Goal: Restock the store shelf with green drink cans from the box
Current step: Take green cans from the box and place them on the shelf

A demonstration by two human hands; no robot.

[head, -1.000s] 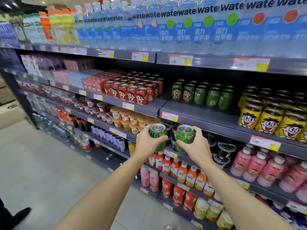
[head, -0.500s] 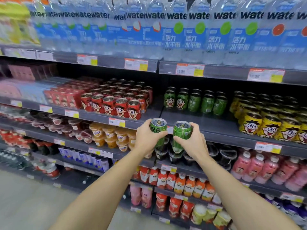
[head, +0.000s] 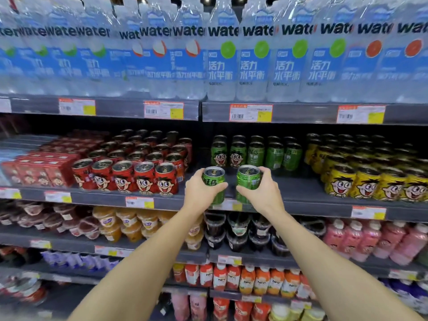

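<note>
Head view: "wate…" bottles (head: 222, 66) above green cans (head: 254, 154).

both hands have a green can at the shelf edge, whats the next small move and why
Probably push both cans forward and set them down: left hand and right hand hold them upright over bare shelf before the green row.

Both forearms were bare from the lower edge of the frame up to the wrists, with no sleeve on either. The left hand (head: 203, 192) and the right hand (head: 262, 193) were bare too, ungloved, the wrists slim and the fingers smooth and unmarked.
</note>
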